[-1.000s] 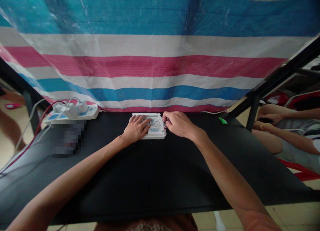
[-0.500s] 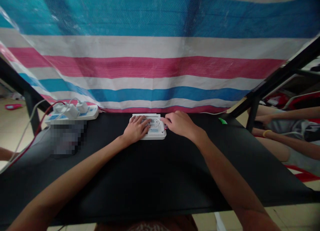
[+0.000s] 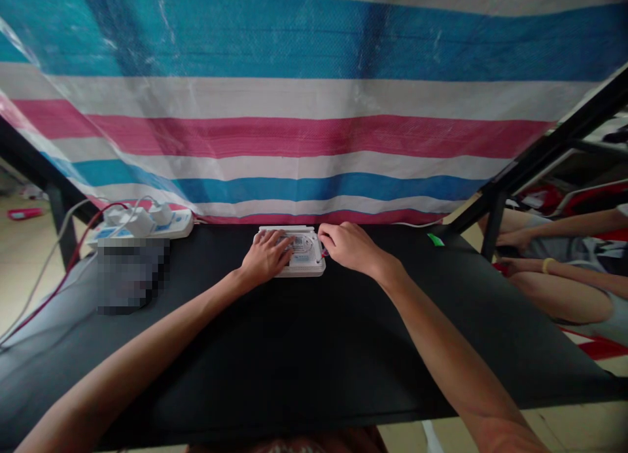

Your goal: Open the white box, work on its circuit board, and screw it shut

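A flat white plastic device (image 3: pixel 303 260) with a round vent pattern lies on the black table (image 3: pixel 304 348) near its far edge. My left hand (image 3: pixel 267 256) rests flat on the device's left half, fingers spread over it. My right hand (image 3: pixel 347 246) sits at the device's right edge with its fingers curled in a pinch. A small red tip shows under that hand, against the device's rim; what the fingers hold is too small to name.
A white power strip (image 3: pixel 147 222) with plugs and red and white cables lies at the far left. Next to it is a blurred dark object (image 3: pixel 130 276). A striped tarp (image 3: pixel 304 126) hangs behind. A green tag (image 3: pixel 436 239) lies far right. Another person's arms (image 3: pixel 554 283) are at the right.
My right hand shifted slightly along the device's right edge, first inward, then back. My left hand stayed on the device. The person's arms at the right moved.
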Action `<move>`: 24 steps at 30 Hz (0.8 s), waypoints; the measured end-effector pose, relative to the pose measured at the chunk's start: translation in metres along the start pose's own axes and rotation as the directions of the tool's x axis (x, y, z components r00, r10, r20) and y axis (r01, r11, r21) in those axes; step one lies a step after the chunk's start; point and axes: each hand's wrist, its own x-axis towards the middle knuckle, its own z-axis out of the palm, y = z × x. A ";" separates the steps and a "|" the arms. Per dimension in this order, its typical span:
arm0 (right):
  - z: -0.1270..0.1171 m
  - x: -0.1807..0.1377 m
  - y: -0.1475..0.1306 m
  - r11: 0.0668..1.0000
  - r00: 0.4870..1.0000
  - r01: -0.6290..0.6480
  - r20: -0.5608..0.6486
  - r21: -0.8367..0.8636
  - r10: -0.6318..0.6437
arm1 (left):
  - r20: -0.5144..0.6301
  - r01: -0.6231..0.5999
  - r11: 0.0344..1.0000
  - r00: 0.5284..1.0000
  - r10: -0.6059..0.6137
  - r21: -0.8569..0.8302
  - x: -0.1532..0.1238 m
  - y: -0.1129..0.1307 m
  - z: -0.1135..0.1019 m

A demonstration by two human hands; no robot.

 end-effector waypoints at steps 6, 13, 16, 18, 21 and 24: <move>0.003 0.002 0.003 0.994 0.998 0.052 -0.028 0.092 -0.050 | 0.003 0.006 1.000 1.000 -0.006 -0.009 0.000 0.001 -0.001; 0.005 0.004 0.002 0.998 0.998 -0.062 -0.018 -0.019 0.062 | 0.012 0.002 1.000 1.000 -0.002 0.000 0.000 0.001 -0.001; 0.006 0.004 0.004 1.000 0.999 -0.020 -0.028 0.008 0.020 | 0.004 0.003 1.000 1.000 -0.003 -0.007 0.000 0.001 -0.001; 0.005 0.004 0.005 0.998 0.999 0.022 -0.045 0.054 -0.019 | 0.000 0.002 1.000 1.000 -0.002 -0.010 0.000 0.001 -0.001; 0.004 0.003 0.005 0.994 0.997 0.049 -0.057 0.100 -0.044 | 0.002 0.007 1.000 1.000 -0.007 -0.010 0.000 0.002 -0.002; 0.003 0.003 0.004 0.997 0.999 0.029 -0.041 0.069 -0.026 | 0.009 0.007 1.000 1.000 -0.007 -0.012 0.000 0.001 -0.002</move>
